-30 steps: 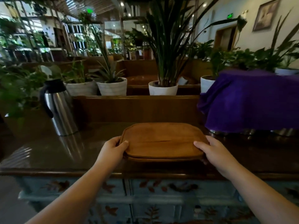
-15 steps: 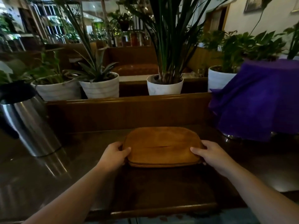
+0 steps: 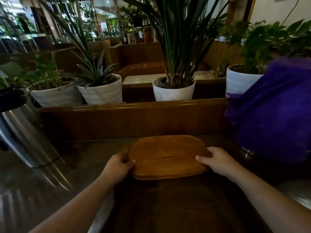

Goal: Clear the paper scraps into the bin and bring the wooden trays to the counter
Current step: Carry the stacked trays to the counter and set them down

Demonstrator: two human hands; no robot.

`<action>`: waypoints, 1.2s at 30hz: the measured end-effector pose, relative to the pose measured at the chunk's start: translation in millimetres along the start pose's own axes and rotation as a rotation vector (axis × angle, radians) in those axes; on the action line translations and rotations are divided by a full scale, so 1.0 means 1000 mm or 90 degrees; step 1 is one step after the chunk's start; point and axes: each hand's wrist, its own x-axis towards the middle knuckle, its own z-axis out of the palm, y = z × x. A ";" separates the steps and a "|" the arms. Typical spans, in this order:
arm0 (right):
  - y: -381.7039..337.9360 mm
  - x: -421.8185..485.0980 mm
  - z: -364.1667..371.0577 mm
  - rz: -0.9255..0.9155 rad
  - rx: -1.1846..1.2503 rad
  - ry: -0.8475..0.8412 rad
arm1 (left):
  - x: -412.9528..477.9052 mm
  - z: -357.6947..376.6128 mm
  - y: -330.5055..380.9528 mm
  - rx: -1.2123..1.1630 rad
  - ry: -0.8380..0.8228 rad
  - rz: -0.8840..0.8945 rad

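A stack of brown wooden trays (image 3: 168,157), upside down with rounded corners, lies on the dark glossy counter (image 3: 84,190). My left hand (image 3: 117,167) grips the stack's left edge, thumb on top. At the right edge my right hand (image 3: 217,160) holds it the same way. A second tray rim shows under the top one along the near edge. No paper scraps or bin are in view.
A steel thermos jug (image 3: 21,133) stands on the counter at the left. A purple cloth (image 3: 276,118) covers something bulky at the right. Behind the trays runs a raised wooden ledge (image 3: 134,115) with several white plant pots (image 3: 173,91) beyond it.
The trays have slid farther onto the counter toward the back ledge, with both hands still on their edges. The view has moved closer, so the counter's front edge has dropped out of sight.
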 end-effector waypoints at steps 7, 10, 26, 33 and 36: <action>0.001 0.011 -0.003 -0.035 -0.062 -0.011 | 0.005 -0.001 0.000 0.000 0.001 -0.018; 0.005 0.018 -0.004 -0.031 -0.099 -0.005 | 0.005 -0.001 0.004 0.030 -0.006 -0.014; 0.015 0.031 -0.002 -0.027 -0.202 -0.030 | 0.008 -0.004 0.008 0.177 -0.027 0.007; 0.020 0.029 -0.003 -0.027 -0.193 -0.027 | 0.005 -0.005 0.010 0.223 -0.031 0.038; 0.021 0.027 -0.002 -0.026 -0.205 -0.027 | 0.005 -0.003 0.012 0.229 -0.041 0.041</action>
